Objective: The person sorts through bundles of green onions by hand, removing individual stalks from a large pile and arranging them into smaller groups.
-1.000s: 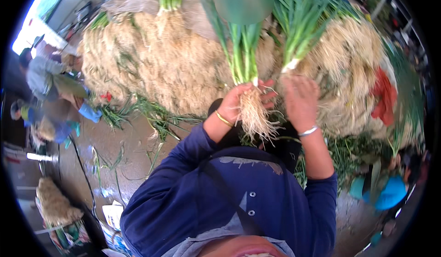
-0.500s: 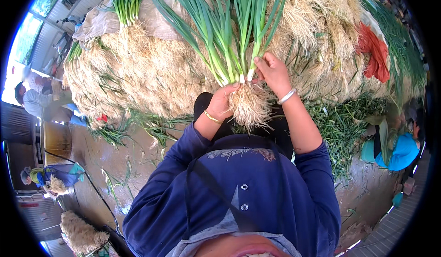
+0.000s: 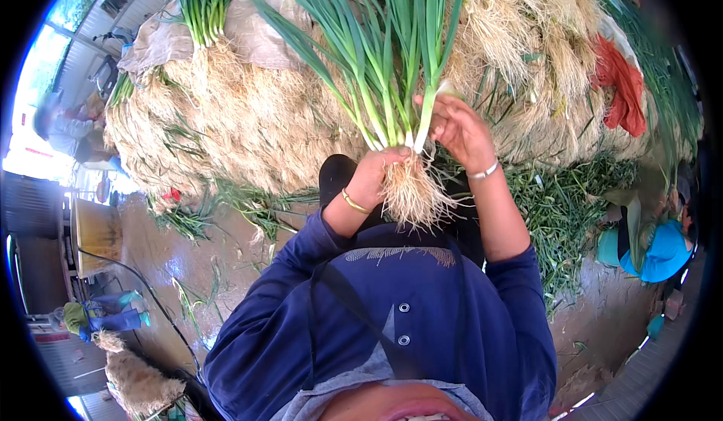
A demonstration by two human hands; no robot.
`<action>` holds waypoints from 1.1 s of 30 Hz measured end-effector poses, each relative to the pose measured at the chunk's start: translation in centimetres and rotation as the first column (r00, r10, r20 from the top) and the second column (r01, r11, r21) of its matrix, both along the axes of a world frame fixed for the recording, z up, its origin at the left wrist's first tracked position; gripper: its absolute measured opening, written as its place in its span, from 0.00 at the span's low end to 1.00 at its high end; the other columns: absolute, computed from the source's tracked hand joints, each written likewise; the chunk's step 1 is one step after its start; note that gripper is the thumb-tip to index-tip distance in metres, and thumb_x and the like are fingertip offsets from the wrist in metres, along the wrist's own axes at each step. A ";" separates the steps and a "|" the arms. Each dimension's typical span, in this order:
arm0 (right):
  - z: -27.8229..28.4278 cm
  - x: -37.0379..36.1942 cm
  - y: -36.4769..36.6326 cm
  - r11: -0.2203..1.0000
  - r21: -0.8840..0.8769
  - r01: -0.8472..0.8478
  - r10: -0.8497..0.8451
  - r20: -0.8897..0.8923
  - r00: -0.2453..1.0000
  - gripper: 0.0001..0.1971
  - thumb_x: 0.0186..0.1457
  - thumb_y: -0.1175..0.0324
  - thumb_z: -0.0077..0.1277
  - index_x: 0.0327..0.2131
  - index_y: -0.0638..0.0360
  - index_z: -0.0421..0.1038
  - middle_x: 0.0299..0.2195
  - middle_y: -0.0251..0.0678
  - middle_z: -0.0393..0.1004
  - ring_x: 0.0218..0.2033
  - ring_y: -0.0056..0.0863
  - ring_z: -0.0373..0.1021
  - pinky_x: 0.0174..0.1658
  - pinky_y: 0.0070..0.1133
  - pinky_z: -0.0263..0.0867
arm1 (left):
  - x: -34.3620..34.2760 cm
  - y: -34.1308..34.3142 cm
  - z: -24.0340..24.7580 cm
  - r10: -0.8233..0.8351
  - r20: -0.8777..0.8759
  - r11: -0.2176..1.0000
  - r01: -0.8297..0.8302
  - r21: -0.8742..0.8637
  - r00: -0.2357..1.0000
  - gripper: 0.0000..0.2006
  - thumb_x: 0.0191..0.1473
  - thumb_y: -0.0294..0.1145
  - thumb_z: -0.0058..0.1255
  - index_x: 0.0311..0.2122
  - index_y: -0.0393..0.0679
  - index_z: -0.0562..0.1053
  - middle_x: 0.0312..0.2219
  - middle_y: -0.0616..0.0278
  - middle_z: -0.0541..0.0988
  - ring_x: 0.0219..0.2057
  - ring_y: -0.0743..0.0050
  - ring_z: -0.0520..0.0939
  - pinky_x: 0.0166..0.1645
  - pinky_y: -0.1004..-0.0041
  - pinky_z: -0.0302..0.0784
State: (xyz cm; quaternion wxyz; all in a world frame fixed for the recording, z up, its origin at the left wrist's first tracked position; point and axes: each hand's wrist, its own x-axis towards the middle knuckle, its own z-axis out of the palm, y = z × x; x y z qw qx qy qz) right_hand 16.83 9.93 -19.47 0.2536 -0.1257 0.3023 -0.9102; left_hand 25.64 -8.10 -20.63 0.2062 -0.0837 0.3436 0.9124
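My left hand [image 3: 370,178] is closed around the base of a bunch of green onions [image 3: 388,112], just above their roots. The long green leaves point away from me, and the pale, stringy root tuft [image 3: 416,195] hangs toward my body. My right hand [image 3: 463,131] is at the white lower stem of the rightmost stalk, its fingers loosely curled and apart. A blurred pale scrap of onion skin [image 3: 449,88] shows just above these fingers; whether they touch it is unclear.
A wide heap of green onions [image 3: 248,120], roots outward, lies in front of me. Another bunch [image 3: 205,7] rests on a tan cloth [image 3: 263,37]. A red cloth [image 3: 620,86] lies at right. Leaf trimmings [image 3: 565,210] cover the floor. Other people [image 3: 655,248] work at both sides.
The bunch and my left hand have shifted slightly toward me and to the right. My right hand has loosened from its pinch on the rightmost stalk; a pale scrap of skin now shows beside it.
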 end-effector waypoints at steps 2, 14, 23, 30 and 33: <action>1.2 -1.7 -1.0 0.997 -0.018 -0.070 0.069 -0.032 0.997 0.15 0.58 0.67 0.41 0.47 0.61 0.63 0.39 0.41 0.73 0.22 0.18 0.65 0.29 0.16 0.65 | 0.1 0.1 1.1 0.001 -0.032 0.998 0.000 0.057 0.999 0.15 0.49 0.31 0.47 0.39 0.30 0.69 0.30 0.52 0.76 0.30 0.63 0.78 0.37 0.67 0.74; -1.9 0.0 -6.0 0.979 0.204 -0.023 0.022 0.008 1.000 0.14 0.56 0.61 0.48 0.39 0.61 0.65 0.27 0.31 0.70 0.15 0.14 0.61 0.20 0.10 0.60 | 2.1 -1.1 1.8 -0.033 -0.117 0.788 0.098 0.607 0.993 0.15 0.49 0.43 0.48 0.39 0.48 0.66 0.34 0.59 0.66 0.25 0.81 0.66 0.31 0.78 0.63; -4.7 5.4 -3.2 0.989 -0.022 0.146 -0.141 0.160 0.977 0.05 0.55 0.73 0.49 0.35 0.59 0.65 0.28 0.33 0.71 0.23 0.21 0.68 0.31 0.21 0.67 | 2.2 -1.1 0.9 -0.025 -0.136 0.791 0.103 0.603 0.990 0.17 0.50 0.46 0.47 0.41 0.49 0.67 0.35 0.59 0.66 0.24 0.81 0.66 0.31 0.78 0.62; 0.5 0.9 -5.2 0.995 -0.061 -0.081 0.092 0.198 0.976 0.13 0.58 0.66 0.44 0.44 0.61 0.64 0.34 0.37 0.74 0.36 0.26 0.72 0.37 0.19 0.70 | 2.2 -0.3 1.5 -0.038 -0.144 0.840 0.110 0.531 0.989 0.23 0.51 0.45 0.46 0.49 0.43 0.65 0.45 0.47 0.67 0.32 0.65 0.74 0.32 0.71 0.74; -1.2 -0.4 -4.8 0.816 0.515 0.264 -0.156 -0.243 0.957 0.11 0.58 0.63 0.45 0.39 0.59 0.68 0.29 0.34 0.74 0.29 0.20 0.70 0.31 0.16 0.67 | 1.4 -2.1 1.9 -0.118 -0.142 0.967 0.146 0.208 0.983 0.26 0.57 0.42 0.37 0.55 0.34 0.58 0.52 0.44 0.66 0.49 0.46 0.72 0.49 0.59 0.73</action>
